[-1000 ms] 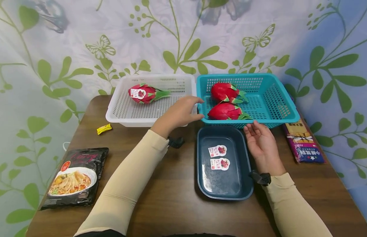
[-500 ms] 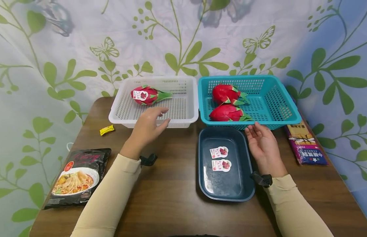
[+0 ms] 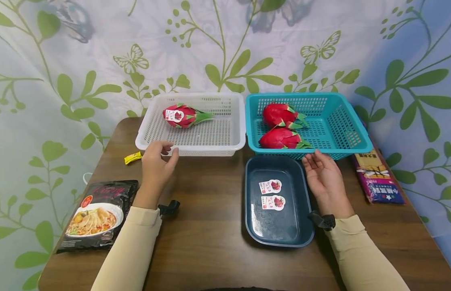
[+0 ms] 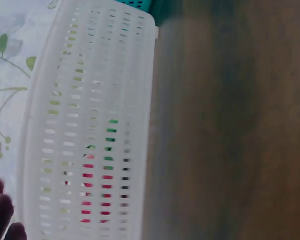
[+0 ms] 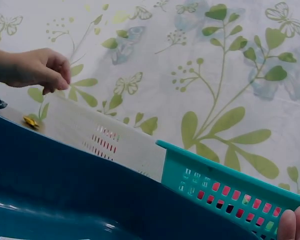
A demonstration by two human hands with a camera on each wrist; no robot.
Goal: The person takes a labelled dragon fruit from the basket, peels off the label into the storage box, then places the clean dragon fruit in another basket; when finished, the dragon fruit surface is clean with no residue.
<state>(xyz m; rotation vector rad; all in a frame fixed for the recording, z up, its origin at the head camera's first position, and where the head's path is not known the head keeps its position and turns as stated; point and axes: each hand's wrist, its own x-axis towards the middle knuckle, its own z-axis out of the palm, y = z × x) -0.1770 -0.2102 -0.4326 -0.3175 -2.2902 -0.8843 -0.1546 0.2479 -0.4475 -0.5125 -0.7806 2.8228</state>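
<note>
Left hand (image 3: 156, 166) is further left now, by the white basket (image 3: 214, 150), fingers loose, empty; right hand (image 3: 326, 182) empty too, so labelled dragon fruit (image 3: 187, 116) sits untouched.

A brown wood-grain table (image 3: 207, 242), its far left corner rounded, stands before a pale wall covering (image 3: 207, 24). The covering bears green leaves (image 3: 241, 61), sprigs of round berries (image 3: 185, 5) and outlined butterflies (image 3: 132, 60), and grows bluer toward the right. Soft light lays a faint sheen on the table.
</note>
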